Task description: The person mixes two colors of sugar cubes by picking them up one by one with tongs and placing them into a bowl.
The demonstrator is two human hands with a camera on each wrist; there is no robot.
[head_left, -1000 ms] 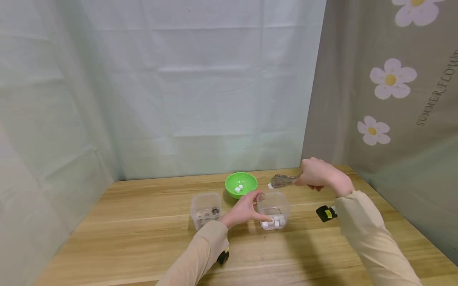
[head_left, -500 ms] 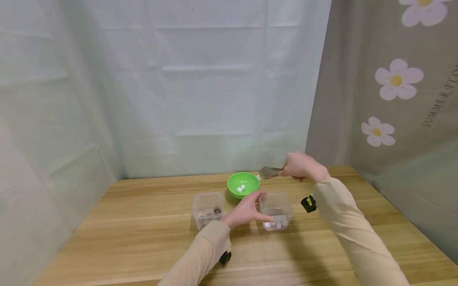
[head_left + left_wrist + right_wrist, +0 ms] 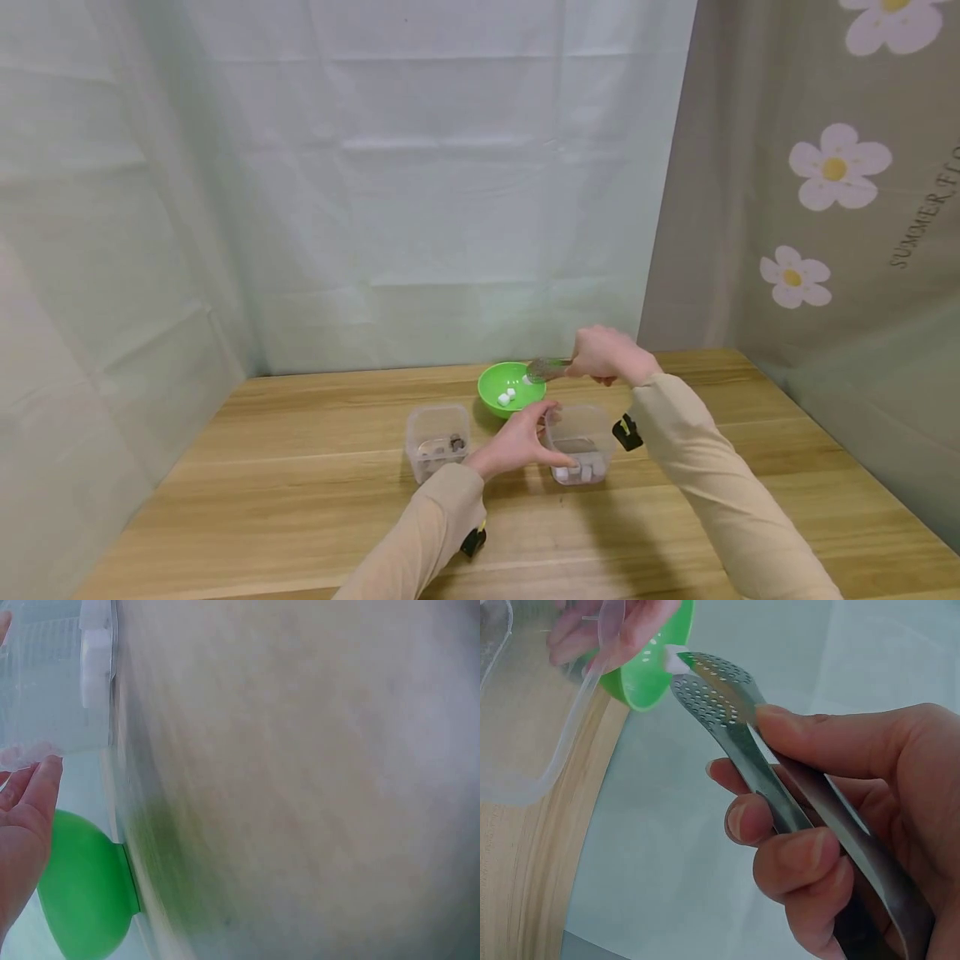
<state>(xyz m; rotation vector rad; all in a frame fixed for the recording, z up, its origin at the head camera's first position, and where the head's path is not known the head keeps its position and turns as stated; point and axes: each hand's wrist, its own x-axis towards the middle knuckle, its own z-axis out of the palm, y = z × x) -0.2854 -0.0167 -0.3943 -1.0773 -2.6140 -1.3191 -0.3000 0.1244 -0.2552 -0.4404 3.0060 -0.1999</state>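
Note:
My right hand [image 3: 609, 354] grips perforated metal tongs [image 3: 727, 712], thumb on one arm and fingers on the other. Between the tongs' tips a small white cube [image 3: 676, 660] is pinched, over the right side of the green bowl [image 3: 489, 385]. Two white cubes [image 3: 507, 397] lie inside that bowl. With thumb and fingers spread around its left side, my left hand [image 3: 517, 443] holds a clear plastic container [image 3: 581, 423]. Several white cubes [image 3: 95, 667] sit at this container's bottom. In the left wrist view, the fingertips touch its wall close to the bowl.
Left of my left hand stands a second clear container [image 3: 420, 437] with small dark pieces [image 3: 456, 442] in it. All of this rests on a wooden table [image 3: 300, 467]. A pale curtain [image 3: 450, 208] hangs behind, and a flowered one [image 3: 757, 167] at the right.
My right hand has moved left, carrying the tongs and the white cube from the table's right side to over the green bowl. The left hand stays on the container.

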